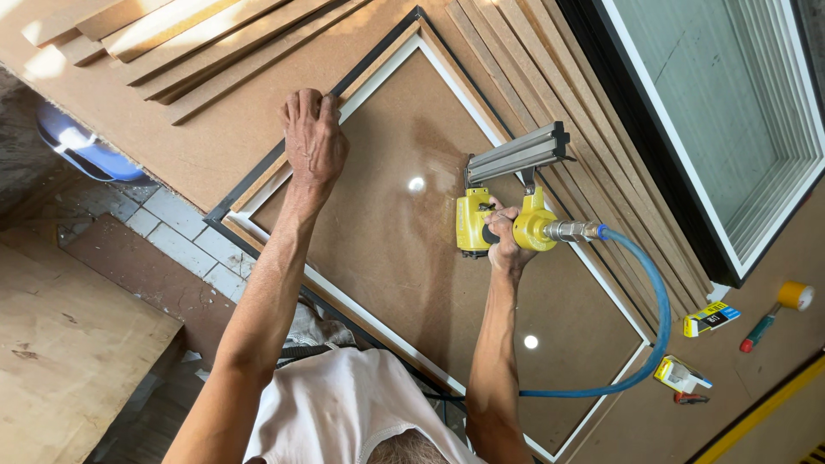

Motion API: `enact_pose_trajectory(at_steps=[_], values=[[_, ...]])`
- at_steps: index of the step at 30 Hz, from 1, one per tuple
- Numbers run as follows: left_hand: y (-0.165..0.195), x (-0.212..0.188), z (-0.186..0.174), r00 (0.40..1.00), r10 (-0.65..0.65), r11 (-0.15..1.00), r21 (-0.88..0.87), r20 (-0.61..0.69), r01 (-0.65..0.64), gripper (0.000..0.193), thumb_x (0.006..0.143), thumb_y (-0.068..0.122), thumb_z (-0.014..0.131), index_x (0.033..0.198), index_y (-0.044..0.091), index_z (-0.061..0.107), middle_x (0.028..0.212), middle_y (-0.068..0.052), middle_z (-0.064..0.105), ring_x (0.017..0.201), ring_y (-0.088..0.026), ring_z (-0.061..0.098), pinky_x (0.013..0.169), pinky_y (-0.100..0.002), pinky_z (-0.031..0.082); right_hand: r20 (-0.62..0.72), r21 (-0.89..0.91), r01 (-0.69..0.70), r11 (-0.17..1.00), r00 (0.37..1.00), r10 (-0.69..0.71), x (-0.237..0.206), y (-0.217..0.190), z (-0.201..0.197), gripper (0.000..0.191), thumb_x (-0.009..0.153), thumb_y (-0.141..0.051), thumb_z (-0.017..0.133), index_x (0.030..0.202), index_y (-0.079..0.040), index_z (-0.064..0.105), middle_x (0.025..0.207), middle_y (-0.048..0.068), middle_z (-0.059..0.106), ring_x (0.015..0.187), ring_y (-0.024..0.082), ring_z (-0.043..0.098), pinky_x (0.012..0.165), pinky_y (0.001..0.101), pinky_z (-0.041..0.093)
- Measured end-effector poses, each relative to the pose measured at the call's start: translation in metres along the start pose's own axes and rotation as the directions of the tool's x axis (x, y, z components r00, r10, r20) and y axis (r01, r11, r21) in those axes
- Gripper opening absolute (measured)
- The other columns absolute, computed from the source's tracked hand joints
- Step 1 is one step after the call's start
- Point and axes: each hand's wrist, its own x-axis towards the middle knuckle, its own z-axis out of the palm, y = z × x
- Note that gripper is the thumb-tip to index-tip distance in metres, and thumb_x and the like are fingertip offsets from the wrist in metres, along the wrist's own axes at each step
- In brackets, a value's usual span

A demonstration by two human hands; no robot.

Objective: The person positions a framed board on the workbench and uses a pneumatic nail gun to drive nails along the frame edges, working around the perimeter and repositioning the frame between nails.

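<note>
The right hand (507, 239) is wrapping its fingers closed around the grip of a yellow nail gun (503, 215), whose grey magazine (516, 157) is reaching toward the upper right edge of a picture frame (378, 64). The frame is lying face down on the workbench (215, 146), its brown backing board (387, 232) showing and open on all sides of the tool. The left hand (314, 137) is pressing flat, fingers spread, on the frame's upper left edge and gripping nothing. A blue air hose (653, 318) is looping from the gun's rear across the board's right side. Wooden strips (550, 94) are lying just beside the right edge, and another frame (722, 129) is sitting beyond them. A tape roll (795, 295) and screwdriver (758, 332) are lying well apart at far right.
</note>
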Motion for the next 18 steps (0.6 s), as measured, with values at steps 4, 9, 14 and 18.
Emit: enact_pose_trajectory(at_steps=[4,9,14,18], values=[[0.002,-0.001,-0.001,0.994,0.047,0.999,-0.002,-0.094,-0.047,0.018,0.099,-0.002,0.057,0.113,-0.002,0.067,0.122,-0.017,0.066,0.113,-0.032,0.062,0.097,-0.043,0.050,0.119,-0.016,0.027,1.000,0.993,-0.025,0.011,-0.002,-0.006,0.019,0.069,0.007,0.052,0.085,-0.003,0.055,0.068,0.005,0.054,0.063,0.021,0.060,0.107,0.0652,0.054],[0.005,0.001,-0.013,0.999,-0.049,0.982,-0.183,-0.013,0.045,0.008,0.096,-0.004,0.063,0.102,-0.004,0.068,0.115,-0.016,0.070,0.096,-0.031,0.062,0.087,-0.044,0.051,0.303,0.030,-0.079,0.996,0.951,0.066,0.050,0.000,0.003,0.022,0.071,0.006,0.056,0.091,-0.005,0.053,0.074,0.004,0.053,0.070,0.020,0.059,0.106,0.0619,0.053],[0.009,0.008,-0.024,0.999,-0.051,0.983,-0.178,-0.009,0.048,0.007,0.093,-0.005,0.065,0.100,-0.004,0.067,0.114,-0.016,0.069,0.094,-0.031,0.061,0.086,-0.043,0.050,0.522,0.055,-0.092,0.994,0.851,0.050,0.112,0.010,0.050,0.023,0.073,0.004,0.059,0.093,-0.006,0.054,0.076,0.004,0.054,0.072,0.020,0.059,0.109,0.0598,0.051],[0.013,0.010,-0.028,0.997,-0.071,0.976,-0.206,0.006,0.071,0.004,0.095,-0.004,0.066,0.099,-0.003,0.067,0.111,-0.014,0.069,0.092,-0.031,0.060,0.086,-0.043,0.050,0.680,0.002,-0.100,0.995,0.730,0.072,0.157,0.010,0.086,0.018,0.079,0.004,0.058,0.091,-0.007,0.053,0.078,0.005,0.053,0.075,0.020,0.057,0.116,0.0579,0.049]])
